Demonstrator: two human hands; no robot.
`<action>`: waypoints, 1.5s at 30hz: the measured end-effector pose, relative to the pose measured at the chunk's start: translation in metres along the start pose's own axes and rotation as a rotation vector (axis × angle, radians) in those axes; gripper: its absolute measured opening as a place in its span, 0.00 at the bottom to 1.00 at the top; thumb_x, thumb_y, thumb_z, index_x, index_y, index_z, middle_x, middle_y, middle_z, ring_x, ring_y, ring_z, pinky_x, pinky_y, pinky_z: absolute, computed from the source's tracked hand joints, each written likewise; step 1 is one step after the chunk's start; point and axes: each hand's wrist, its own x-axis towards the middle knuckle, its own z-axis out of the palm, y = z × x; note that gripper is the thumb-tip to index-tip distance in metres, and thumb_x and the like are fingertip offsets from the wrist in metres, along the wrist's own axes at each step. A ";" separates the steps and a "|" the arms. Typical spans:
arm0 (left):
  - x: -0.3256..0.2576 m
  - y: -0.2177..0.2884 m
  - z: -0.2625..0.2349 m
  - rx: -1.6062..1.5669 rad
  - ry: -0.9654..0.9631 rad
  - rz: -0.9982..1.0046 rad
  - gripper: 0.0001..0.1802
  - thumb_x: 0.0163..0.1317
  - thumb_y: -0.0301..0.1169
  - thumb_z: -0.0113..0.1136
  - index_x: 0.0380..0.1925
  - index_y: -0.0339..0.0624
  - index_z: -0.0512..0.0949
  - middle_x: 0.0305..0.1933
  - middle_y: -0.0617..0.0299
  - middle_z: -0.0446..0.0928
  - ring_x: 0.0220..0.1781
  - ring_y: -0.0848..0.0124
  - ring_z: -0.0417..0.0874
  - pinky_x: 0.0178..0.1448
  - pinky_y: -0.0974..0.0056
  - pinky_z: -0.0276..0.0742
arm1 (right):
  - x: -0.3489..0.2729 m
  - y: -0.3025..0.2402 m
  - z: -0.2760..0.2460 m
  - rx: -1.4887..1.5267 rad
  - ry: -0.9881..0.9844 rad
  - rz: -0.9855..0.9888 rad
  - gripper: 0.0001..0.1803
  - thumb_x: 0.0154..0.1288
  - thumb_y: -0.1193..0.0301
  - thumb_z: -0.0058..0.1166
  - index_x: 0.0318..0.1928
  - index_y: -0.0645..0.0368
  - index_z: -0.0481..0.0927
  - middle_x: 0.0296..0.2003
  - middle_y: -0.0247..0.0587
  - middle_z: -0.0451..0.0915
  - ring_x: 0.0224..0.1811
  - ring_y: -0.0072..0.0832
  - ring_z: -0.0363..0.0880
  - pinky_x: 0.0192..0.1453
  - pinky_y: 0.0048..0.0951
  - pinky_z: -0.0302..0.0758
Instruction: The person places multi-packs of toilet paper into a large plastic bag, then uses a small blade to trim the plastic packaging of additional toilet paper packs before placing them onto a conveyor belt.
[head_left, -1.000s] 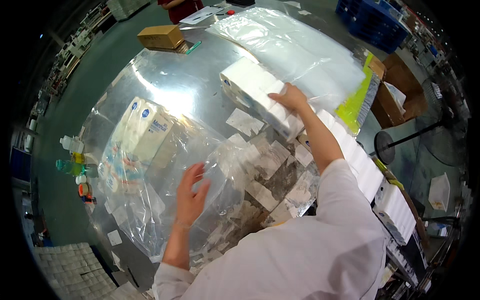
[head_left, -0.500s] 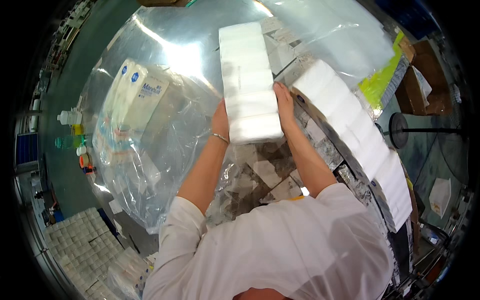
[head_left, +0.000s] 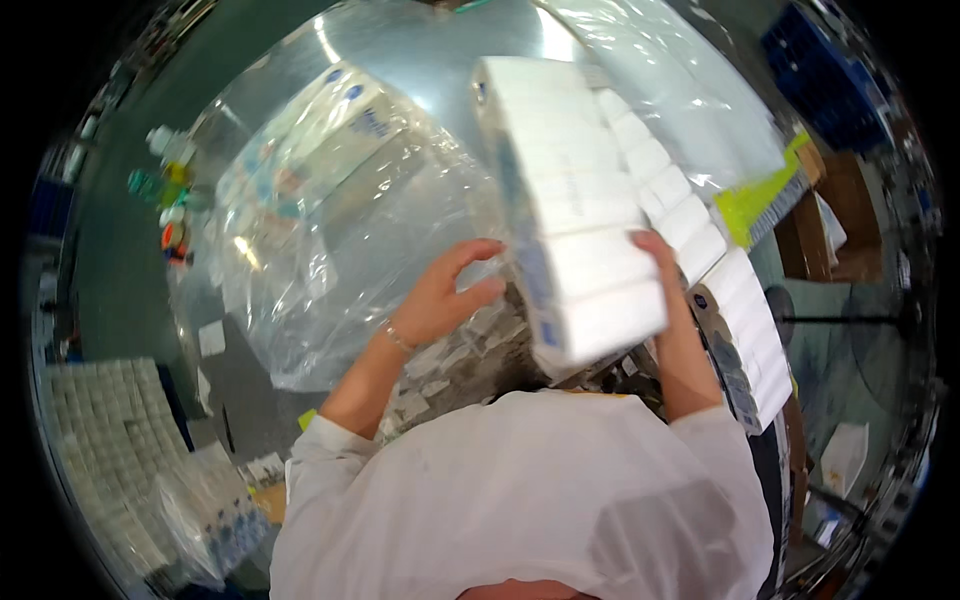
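Observation:
A long white bundle of tissue packs [head_left: 575, 185], with blue print along its left side, lies tilted in front of me. My right hand [head_left: 664, 268] grips its right side near the close end, the fingers partly hidden beside it. Just left of the bundle, my left hand [head_left: 448, 295] is open, thumb and fingers apart, touching nothing that I can see. A row of similar white packs [head_left: 752, 335] runs along the right, partly covered by the bundle and my right hand. To the left lies a big clear plastic bag [head_left: 420, 225] with printed tissue packs [head_left: 345, 125] inside.
Clear plastic sheets [head_left: 680, 90] cover the far right of the shiny metal table [head_left: 450, 40]. Bottles [head_left: 165, 180] and tape rolls [head_left: 175, 238] stand at the left. An open cardboard box [head_left: 845, 220] is at the right; stacked packs [head_left: 110, 440] sit lower left.
The bundle has turned and come nearer and to the right, now showing its printed left side. My left hand has let go of it and opened; my right hand stays on it.

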 end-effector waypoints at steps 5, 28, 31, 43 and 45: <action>-0.116 0.005 -0.051 1.132 0.253 0.025 0.47 0.39 0.44 0.67 0.59 0.45 0.56 0.62 0.51 0.56 0.65 0.56 0.55 0.66 0.50 0.45 | -0.073 -0.005 -0.071 0.060 -0.181 0.042 0.24 0.48 0.64 0.53 0.44 0.66 0.72 0.40 0.49 0.75 0.42 0.38 0.75 0.50 0.36 0.70; -0.193 0.071 -0.092 0.608 0.685 0.362 0.08 0.59 0.27 0.49 0.31 0.33 0.74 0.24 0.57 0.74 0.25 0.74 0.71 0.32 0.71 0.67 | -0.037 0.117 0.057 -0.271 -0.708 0.384 0.17 0.48 0.65 0.54 0.40 0.57 0.75 0.35 0.40 0.75 0.37 0.30 0.75 0.43 0.33 0.72; -0.185 0.076 -0.068 0.588 0.655 0.313 0.06 0.56 0.27 0.53 0.30 0.34 0.75 0.25 0.53 0.75 0.24 0.64 0.74 0.32 0.68 0.70 | -0.010 0.112 0.051 -0.218 -0.432 0.316 0.15 0.48 0.66 0.53 0.38 0.57 0.75 0.33 0.43 0.75 0.33 0.35 0.76 0.40 0.35 0.74; -0.178 0.086 -0.063 0.669 0.858 0.840 0.03 0.52 0.29 0.57 0.26 0.42 0.77 0.22 0.61 0.77 0.17 0.67 0.74 0.21 0.67 0.68 | 0.030 0.123 0.347 -0.474 -0.111 -0.538 0.45 0.50 0.54 0.54 0.60 0.67 0.48 0.54 0.59 0.61 0.57 0.46 0.59 0.60 0.40 0.56; -0.173 0.090 -0.069 0.666 0.885 0.786 0.03 0.52 0.28 0.56 0.26 0.42 0.77 0.22 0.60 0.77 0.17 0.67 0.75 0.21 0.67 0.68 | 0.052 0.134 0.397 -0.704 0.239 -0.422 0.51 0.46 0.54 0.58 0.60 0.72 0.44 0.56 0.61 0.57 0.58 0.48 0.56 0.59 0.39 0.57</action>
